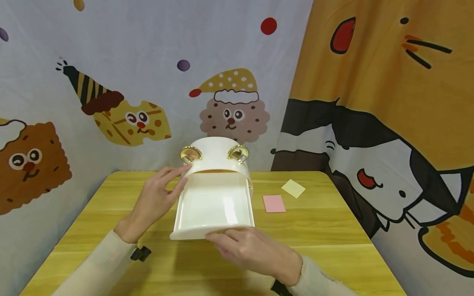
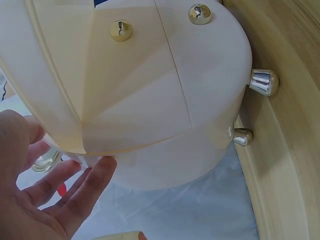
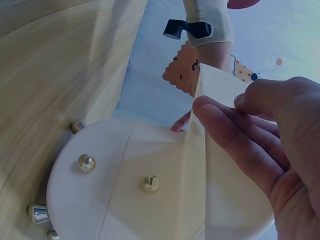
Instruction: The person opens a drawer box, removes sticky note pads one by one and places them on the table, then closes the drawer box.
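Note:
A white rounded box point(image 1: 216, 154) with two gold rings and a flat white panel point(image 1: 214, 201) extending toward the camera stands on the table. My left hand point(image 1: 157, 197) touches the box's left side near the gold ring, fingers extended. At the panel's near edge, my right hand point(image 1: 255, 253) pinches the rim between thumb and fingers. In the left wrist view, fingertips of the left hand point(image 2: 55, 185) rest at the side of the box point(image 2: 150, 85), which has gold knobs. The right wrist view has the right hand point(image 3: 260, 135) gripping the panel edge point(image 3: 222, 85).
A pink sticky note point(image 1: 274, 204) and a yellow one point(image 1: 293, 188) lie on the wooden table point(image 1: 314, 230), right of the box. Behind the table hangs a cloth point(image 1: 140, 61) printed with cartoon figures. Gold feet point(image 2: 263, 82) on the box meet the tabletop.

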Motion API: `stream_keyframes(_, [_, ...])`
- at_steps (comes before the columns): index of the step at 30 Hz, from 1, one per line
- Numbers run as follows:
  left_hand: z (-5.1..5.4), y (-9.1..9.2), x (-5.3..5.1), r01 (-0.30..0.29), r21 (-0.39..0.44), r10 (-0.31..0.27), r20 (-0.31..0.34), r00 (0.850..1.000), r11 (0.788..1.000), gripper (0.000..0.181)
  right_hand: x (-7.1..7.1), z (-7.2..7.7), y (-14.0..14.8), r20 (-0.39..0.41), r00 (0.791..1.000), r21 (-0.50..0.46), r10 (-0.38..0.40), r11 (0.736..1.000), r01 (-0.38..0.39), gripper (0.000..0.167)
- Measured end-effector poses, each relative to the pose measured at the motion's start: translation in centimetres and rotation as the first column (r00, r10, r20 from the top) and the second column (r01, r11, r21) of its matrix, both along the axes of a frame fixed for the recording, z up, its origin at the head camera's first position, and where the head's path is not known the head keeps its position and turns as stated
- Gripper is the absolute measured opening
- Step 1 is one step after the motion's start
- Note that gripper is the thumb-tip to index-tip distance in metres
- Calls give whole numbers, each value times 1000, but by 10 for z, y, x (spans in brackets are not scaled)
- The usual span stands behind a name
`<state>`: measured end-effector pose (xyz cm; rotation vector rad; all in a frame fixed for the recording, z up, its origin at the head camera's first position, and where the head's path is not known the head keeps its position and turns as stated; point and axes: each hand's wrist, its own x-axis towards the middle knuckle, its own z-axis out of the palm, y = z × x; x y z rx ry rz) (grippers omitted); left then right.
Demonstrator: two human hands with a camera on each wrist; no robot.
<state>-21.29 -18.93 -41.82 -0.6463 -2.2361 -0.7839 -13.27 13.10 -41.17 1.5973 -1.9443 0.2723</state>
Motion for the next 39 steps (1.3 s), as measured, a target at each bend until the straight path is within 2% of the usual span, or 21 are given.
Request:
stream_keyframes(5, [1,0,-1,-1,3,1,5,1000,1000,44,-4,2,0,2,1000,-25,6,1000,-6,44])
stream_keyframes(10, [1,-1,-2,5,10,-5,11,1000,1000,44,-7,4,-2,-28,1000,-39,5,999,-6,40])
stream_keyframes(20, [2,-2,-2,13,18,-14,18,1000,1000,42,-17,6,-5,-57,998,-68,-19,998,15,44])
stream_keyframes(28, [1,-1,-6,35,27,-35,-11,999,999,42,-25,8,-7,-35,999,-96,-40,995,36,47])
stream_keyframes(39, [3,-3,-4,35,38,-35,2,999,999,42,-40,10,-13,-26,998,-140,-58,989,54,44])
